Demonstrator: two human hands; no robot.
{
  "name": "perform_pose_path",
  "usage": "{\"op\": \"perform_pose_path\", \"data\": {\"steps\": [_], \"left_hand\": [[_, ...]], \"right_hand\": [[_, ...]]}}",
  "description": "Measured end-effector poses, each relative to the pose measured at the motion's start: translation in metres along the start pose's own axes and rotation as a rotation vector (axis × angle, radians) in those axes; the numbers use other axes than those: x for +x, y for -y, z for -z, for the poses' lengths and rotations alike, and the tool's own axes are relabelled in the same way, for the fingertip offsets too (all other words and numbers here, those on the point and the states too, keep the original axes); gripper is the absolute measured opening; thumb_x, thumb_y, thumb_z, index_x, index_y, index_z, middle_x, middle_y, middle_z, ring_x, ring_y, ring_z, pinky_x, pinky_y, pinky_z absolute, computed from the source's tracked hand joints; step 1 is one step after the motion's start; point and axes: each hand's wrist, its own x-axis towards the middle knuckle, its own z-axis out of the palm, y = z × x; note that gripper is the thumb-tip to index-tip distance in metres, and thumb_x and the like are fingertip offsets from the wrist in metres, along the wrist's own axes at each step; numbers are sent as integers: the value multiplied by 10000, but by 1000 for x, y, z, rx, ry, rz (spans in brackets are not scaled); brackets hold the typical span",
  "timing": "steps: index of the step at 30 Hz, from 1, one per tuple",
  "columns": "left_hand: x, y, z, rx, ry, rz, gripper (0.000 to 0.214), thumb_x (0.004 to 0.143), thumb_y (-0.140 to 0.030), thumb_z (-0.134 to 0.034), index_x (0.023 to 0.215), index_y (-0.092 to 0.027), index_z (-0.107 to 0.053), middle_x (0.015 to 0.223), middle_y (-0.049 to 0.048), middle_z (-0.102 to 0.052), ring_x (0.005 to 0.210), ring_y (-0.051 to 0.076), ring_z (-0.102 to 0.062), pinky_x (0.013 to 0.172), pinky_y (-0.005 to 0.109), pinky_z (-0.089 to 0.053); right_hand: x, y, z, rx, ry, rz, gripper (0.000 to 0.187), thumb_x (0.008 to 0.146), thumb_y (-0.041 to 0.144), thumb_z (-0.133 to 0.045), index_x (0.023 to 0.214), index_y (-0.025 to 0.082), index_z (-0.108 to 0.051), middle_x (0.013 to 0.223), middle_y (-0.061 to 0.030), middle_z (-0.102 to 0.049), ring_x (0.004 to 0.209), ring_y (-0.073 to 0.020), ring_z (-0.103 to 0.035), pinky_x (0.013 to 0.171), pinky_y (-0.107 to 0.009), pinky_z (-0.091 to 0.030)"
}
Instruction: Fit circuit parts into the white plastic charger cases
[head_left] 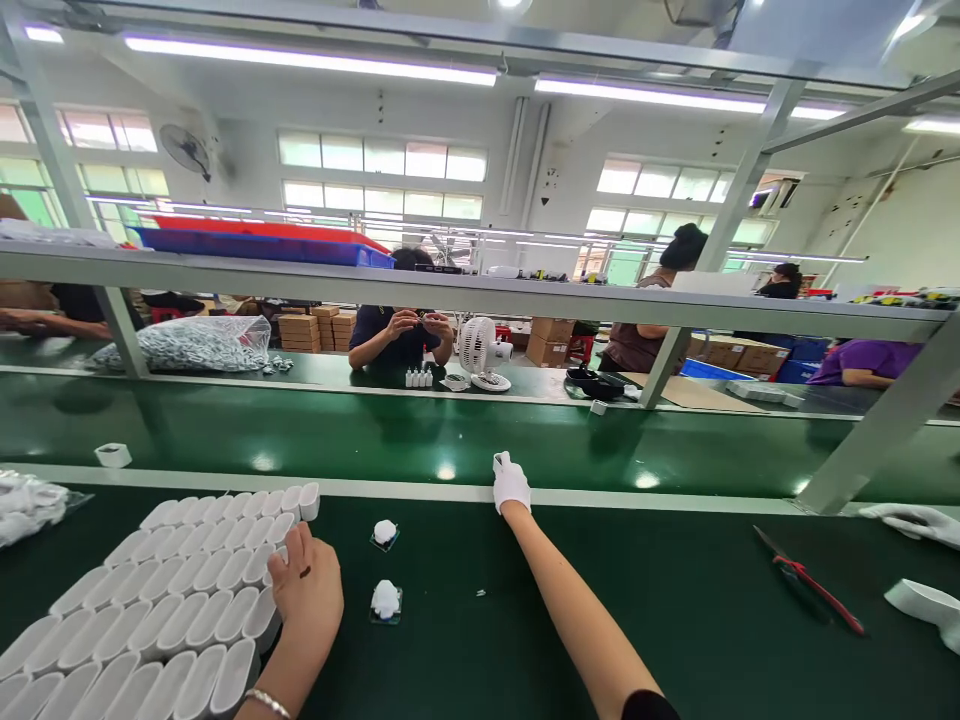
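Note:
Several rows of white oval plastic housings (154, 625) stand at the left of the green table. At their right edge is my bare left hand (309, 575), with curled fingers and thumb closed around the end housing of a row; the grip is partly hidden. My right hand (511, 482), in a white glove, reaches forward to the pale rail by the green conveyor belt (375, 430). Its fingers are drawn together, and what they hold is unclear. Between my arms lie two small square boards topped with white lumps, a far one (385, 534) and a near one (386, 602).
Red-handled pliers (814, 585) and a white curved part (926, 605) lie at right. A lone white piece (113, 455) sits on the belt. A metal shelf frame (480, 290) crosses ahead. Beyond it, a person (401, 335) works near a white fan (480, 350).

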Motion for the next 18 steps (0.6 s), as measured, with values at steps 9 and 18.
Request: {"op": "perform_pose_path", "data": {"steps": [9,18], "left_hand": [[1,1,6,-98,-46,17,391,720,88,-315,781,-78,-665,834,195,-610,906,359,-515,737,426,-370],[7,9,-16,-277,8,-44,300,733,-29,-384,720,-151,-658,785,141,-590,833,329,-525,733,453,-388]], "right_hand": [[-88,79,-47,-91,349,586,563,722,322,-664,1261,266,-511,1332,-95,-464,1194,-283,-448,928,-365,-382],[-106,58,-27,-119,684,830,483,644,-1,-542,999,295,-681,1277,5,-549,1120,-199,-545,891,-280,-419]]}}
